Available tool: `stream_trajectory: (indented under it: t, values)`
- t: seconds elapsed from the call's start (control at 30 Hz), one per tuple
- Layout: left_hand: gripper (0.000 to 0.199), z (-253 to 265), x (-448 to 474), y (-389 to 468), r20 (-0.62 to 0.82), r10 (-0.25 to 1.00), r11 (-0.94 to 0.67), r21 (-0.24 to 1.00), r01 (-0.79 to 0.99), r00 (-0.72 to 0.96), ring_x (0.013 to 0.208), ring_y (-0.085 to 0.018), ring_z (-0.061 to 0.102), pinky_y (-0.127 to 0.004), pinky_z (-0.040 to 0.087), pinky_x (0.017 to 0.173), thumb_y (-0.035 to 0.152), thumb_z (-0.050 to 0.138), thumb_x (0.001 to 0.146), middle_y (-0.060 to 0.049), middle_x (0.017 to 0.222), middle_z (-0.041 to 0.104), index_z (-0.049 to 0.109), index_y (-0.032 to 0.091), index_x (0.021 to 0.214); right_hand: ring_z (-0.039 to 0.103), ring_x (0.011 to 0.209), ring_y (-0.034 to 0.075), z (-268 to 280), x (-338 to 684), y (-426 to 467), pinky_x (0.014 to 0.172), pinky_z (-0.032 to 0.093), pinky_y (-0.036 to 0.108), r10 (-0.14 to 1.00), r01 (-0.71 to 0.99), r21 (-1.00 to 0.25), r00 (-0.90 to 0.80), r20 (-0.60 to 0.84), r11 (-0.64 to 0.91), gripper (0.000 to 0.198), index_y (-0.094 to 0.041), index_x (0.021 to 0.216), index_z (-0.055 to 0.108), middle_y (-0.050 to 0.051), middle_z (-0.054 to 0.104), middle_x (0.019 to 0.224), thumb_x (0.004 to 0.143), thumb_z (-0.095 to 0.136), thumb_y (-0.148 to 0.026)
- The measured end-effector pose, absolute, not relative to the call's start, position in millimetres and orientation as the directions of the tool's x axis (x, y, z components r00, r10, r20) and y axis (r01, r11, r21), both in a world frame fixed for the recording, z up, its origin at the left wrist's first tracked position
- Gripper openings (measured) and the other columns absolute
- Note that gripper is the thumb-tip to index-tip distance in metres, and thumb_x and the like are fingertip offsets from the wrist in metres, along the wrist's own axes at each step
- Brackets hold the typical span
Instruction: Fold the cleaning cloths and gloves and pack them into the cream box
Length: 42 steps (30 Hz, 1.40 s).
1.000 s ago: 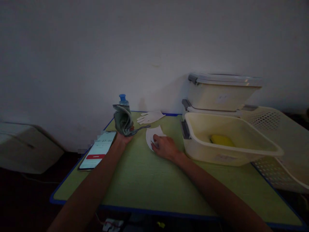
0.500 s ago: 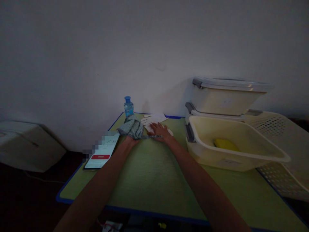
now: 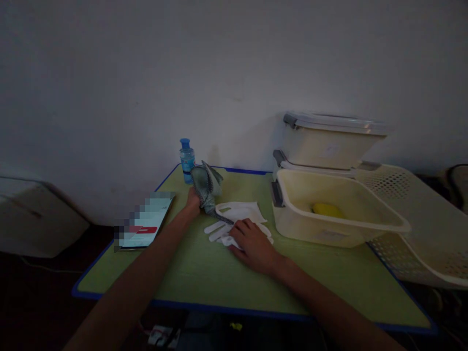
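My left hand (image 3: 193, 201) is closed round a grey-green checked cloth (image 3: 210, 187), lifting it bunched just above the table; most of its fingers are hidden behind the fabric. A dark-edged strip of the cloth trails down to the right, ending near my right fingertips. A pair of white gloves (image 3: 239, 210) lies in the middle of the table. Over their near part, my right hand (image 3: 256, 246) has its fingers bent down and gripping the glove fabric; the tips are partly out of sight.
A blue-capped bottle (image 3: 187, 163) stands behind my left hand. At the left edge lies a phone (image 3: 146, 224), its screen lit. To the right are an open cream bin (image 3: 292, 222) holding a yellow item (image 3: 327, 210), a lidded box (image 3: 325, 146) and a perforated basket (image 3: 420, 209).
The white gloves have slid towards me along with my right hand. My left hand has raised the cloth and shifted slightly left. The view has moved a little too.
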<state>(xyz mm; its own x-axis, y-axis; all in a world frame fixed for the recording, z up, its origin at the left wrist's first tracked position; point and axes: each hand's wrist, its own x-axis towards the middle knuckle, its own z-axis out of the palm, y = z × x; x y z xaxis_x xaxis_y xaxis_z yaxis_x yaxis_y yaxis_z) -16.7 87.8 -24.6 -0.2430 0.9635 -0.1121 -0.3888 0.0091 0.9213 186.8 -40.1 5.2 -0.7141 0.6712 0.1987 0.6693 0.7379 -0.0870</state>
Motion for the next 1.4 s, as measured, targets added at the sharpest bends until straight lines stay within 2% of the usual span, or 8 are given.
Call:
stream_trajectory:
  t: [0.37,0.53,0.67,1.0,1.1,1.2,1.3,1.4]
  values:
    - [0.029,-4,5,72,0.289,0.946,-0.267,0.952,0.150,-0.148,0.089,-0.016,0.056,-0.027,0.044,0.077,0.021,0.055,0.071,-0.004,0.101,0.060,0.056,0.018,0.099,0.046,0.105,0.022,9,194,-37,0.090,0.037,0.038,0.592,0.563,-0.184,-0.771,0.234,0.806,0.033,-0.016,0.113,0.051,0.011,0.053,0.110,0.085,0.050,-0.032]
    - [0.017,-2,19,51,0.336,0.904,-0.421,0.806,0.416,0.265,0.058,-0.012,0.050,-0.023,0.042,0.059,0.025,0.064,0.064,0.001,0.068,0.058,0.065,0.016,0.079,0.043,0.109,0.024,11,194,-39,0.096,0.033,0.039,0.613,0.598,-0.147,-0.743,0.269,0.788,0.033,-0.011,0.110,0.049,0.013,0.055,0.110,0.081,0.054,-0.026]
    - [0.024,-1,25,43,0.283,0.844,-0.515,0.664,0.542,0.455,0.072,-0.014,0.055,-0.025,0.044,0.072,0.015,0.067,0.059,-0.001,0.083,0.060,0.068,0.018,0.083,0.047,0.100,0.023,13,194,-40,0.090,0.036,0.039,0.614,0.607,-0.126,-0.732,0.296,0.785,0.017,-0.014,0.094,0.055,0.012,0.055,0.104,0.078,0.055,-0.022]
    - [0.046,-3,-2,55,0.348,0.917,-0.372,0.560,0.740,0.197,0.109,-0.026,0.048,-0.044,0.031,0.098,-0.007,0.039,0.063,-0.011,0.106,0.058,0.063,0.015,0.095,0.054,0.080,0.019,17,196,-41,0.076,0.038,0.033,0.676,0.677,-0.069,-0.711,0.196,0.732,0.013,-0.016,0.088,0.054,0.007,0.060,0.085,0.079,0.046,-0.012]
    - [0.034,4,3,55,0.335,0.915,-0.396,0.636,0.662,0.226,0.101,-0.023,0.053,-0.040,0.039,0.091,0.000,0.043,0.069,-0.011,0.103,0.060,0.061,0.012,0.095,0.054,0.072,0.017,13,196,-38,0.070,0.040,0.031,0.752,0.721,-0.235,-0.576,0.319,0.652,0.014,-0.017,0.085,0.050,0.005,0.059,0.077,0.077,0.043,-0.009]
    - [0.023,11,10,51,0.253,0.877,-0.444,0.754,0.484,0.410,0.085,-0.018,0.061,-0.031,0.047,0.078,0.023,0.043,0.082,-0.007,0.093,0.065,0.062,0.014,0.092,0.054,0.066,0.015,12,196,-35,0.062,0.041,0.027,0.829,0.568,-0.604,-0.356,0.432,0.559,0.008,-0.020,0.081,0.043,0.000,0.054,0.071,0.077,0.042,-0.013]
    - [0.049,14,12,44,0.172,0.787,-0.308,0.942,0.136,0.593,0.084,-0.019,0.062,-0.030,0.047,0.074,0.056,0.038,0.082,-0.010,0.092,0.066,0.061,0.013,0.090,0.051,0.054,0.011,12,194,-31,0.048,0.039,0.021,0.904,0.234,-0.877,-0.198,0.380,0.420,0.007,-0.022,0.079,0.037,-0.004,0.050,0.068,0.077,0.044,-0.022]
    - [0.068,14,10,38,0.110,0.758,-0.136,0.991,-0.009,0.643,0.082,-0.022,0.062,-0.030,0.046,0.070,0.074,0.045,0.066,-0.012,0.092,0.066,0.061,0.012,0.088,0.048,0.047,0.008,12,192,-27,0.041,0.036,0.019,0.955,0.050,-0.957,-0.103,0.279,0.286,0.015,-0.022,0.078,0.035,-0.005,0.052,0.071,0.071,0.048,-0.023]
